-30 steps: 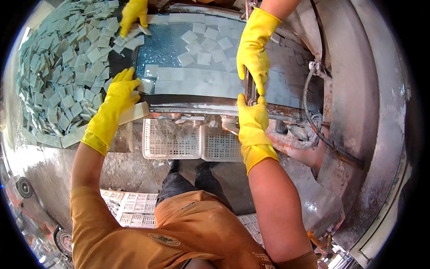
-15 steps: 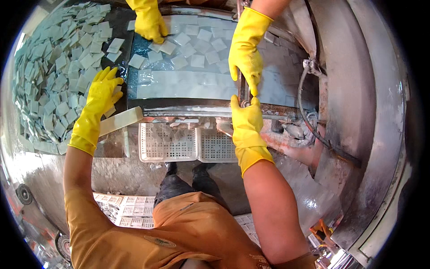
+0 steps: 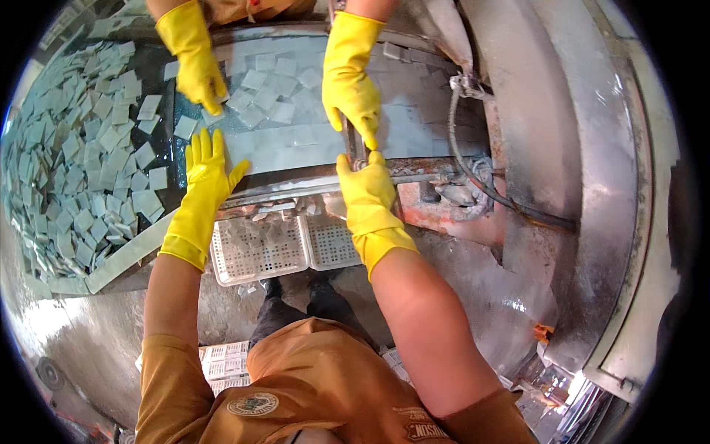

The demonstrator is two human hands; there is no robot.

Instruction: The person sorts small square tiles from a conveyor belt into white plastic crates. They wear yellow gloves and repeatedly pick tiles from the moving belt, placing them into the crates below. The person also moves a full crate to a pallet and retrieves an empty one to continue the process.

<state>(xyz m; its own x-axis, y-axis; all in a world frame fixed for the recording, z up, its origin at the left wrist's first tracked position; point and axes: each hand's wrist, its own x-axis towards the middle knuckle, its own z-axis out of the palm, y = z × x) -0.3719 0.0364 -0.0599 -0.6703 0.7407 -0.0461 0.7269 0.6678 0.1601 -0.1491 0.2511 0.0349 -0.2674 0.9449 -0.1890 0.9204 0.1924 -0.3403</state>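
Note:
Both my hands wear yellow rubber gloves. My left hand (image 3: 207,174) lies flat with fingers spread at the near left end of a wet belt-like surface, over the row of pale square tiles (image 3: 288,152) along its near edge. My right hand (image 3: 368,191) is closed round the near end of a narrow metal bar (image 3: 356,144) that crosses this surface. Loose tiles (image 3: 266,96) lie unevenly farther back. Across from me, a co-worker's gloved hand (image 3: 201,80) touches a tile, while that person's other hand (image 3: 352,92) rests at the bar.
A large heap of square tiles (image 3: 81,155) fills the table on the left, edged by a pale strip (image 3: 129,255). White perforated baskets (image 3: 259,251) stand below the near edge. A hose (image 3: 462,140) and a big metal housing (image 3: 540,111) are on the right.
My left hand has moved right, from beside the tile heap onto the wet surface. The co-worker's hand on the left has come nearer to me. My right hand stays at the bar.

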